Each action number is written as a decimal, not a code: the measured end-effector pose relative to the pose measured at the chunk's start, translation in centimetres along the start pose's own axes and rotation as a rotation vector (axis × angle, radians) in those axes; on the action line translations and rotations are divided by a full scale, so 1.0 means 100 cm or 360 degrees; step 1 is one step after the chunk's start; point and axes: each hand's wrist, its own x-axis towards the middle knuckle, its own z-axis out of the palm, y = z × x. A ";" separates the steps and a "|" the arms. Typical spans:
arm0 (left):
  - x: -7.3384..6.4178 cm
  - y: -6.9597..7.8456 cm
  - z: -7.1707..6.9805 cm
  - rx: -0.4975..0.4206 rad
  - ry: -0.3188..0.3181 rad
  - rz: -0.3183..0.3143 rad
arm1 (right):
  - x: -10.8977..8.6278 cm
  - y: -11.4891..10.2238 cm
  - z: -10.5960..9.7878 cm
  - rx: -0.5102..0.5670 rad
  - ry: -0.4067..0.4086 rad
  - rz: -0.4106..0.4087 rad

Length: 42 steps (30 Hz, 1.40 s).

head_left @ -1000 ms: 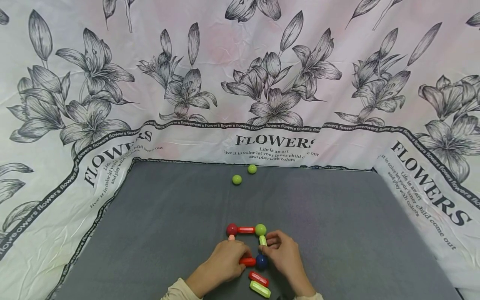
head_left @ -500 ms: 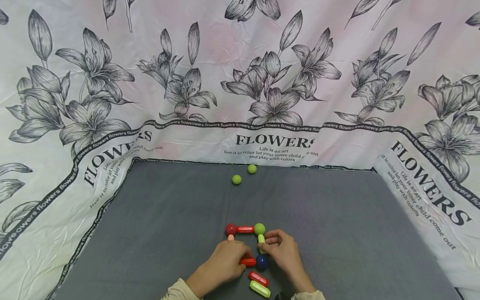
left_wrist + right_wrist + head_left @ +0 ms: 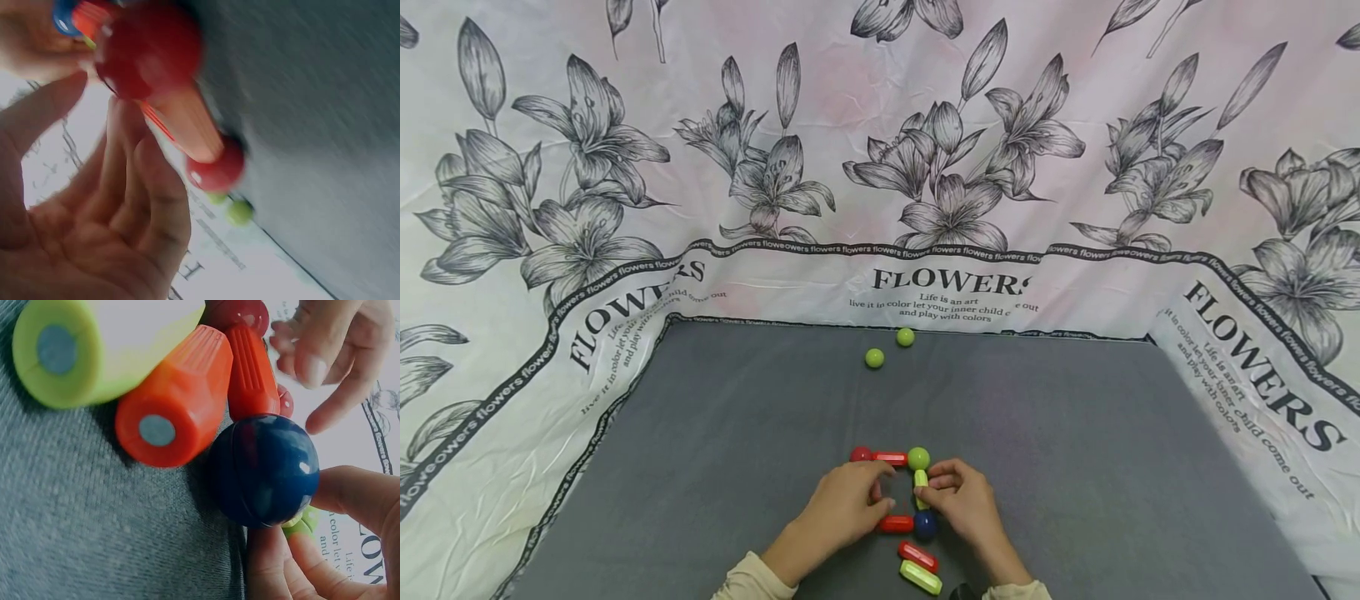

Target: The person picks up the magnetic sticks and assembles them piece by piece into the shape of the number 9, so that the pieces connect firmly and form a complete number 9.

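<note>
In the head view, magnetic balls and rods form a square on the grey cloth. A red ball (image 3: pixel 861 454), red rod (image 3: pixel 891 458) and green ball (image 3: pixel 918 458) make its far side. The right side is a yellow-green rod (image 3: pixel 921 492), pinched by my right hand (image 3: pixel 966 510), down to a blue ball (image 3: pixel 925 525). Another red rod (image 3: pixel 897 523) runs left from that ball. My left hand (image 3: pixel 841 508) hovers over the left side, thumb and fingers apart and holding nothing. Beneath it, a salmon rod (image 3: pixel 190 125) joins a near red ball (image 3: pixel 150 50) to the far one.
Closest to the body, a loose red rod (image 3: pixel 917 556) lies beside a loose yellow-green rod (image 3: pixel 921 577). Two green balls, one nearer (image 3: pixel 874 358) and one farther (image 3: pixel 906 337), rest at the back edge. Flower-printed fabric (image 3: pixel 955 292) walls the back and sides.
My left hand has let go at the square's near-left corner, spread its fingers and shifted slightly up and left. My right hand stays at the yellow-green rod, which stands a little straighter.
</note>
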 end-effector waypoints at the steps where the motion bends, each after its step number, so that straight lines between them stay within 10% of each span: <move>1: 0.000 -0.002 -0.002 -0.0004 0.0059 -0.0045 | 0.000 0.000 0.000 0.0001 0.0001 -0.0003; 9: 0.001 -0.017 -0.006 0.0051 0.0094 -0.0241 | 0.001 -0.001 -0.002 -0.0035 0.0015 -0.0016; 42: 0.042 -0.024 0.002 -0.0089 0.0044 -0.0187 | 0.025 -0.002 -0.018 -0.0076 0.0123 -0.0111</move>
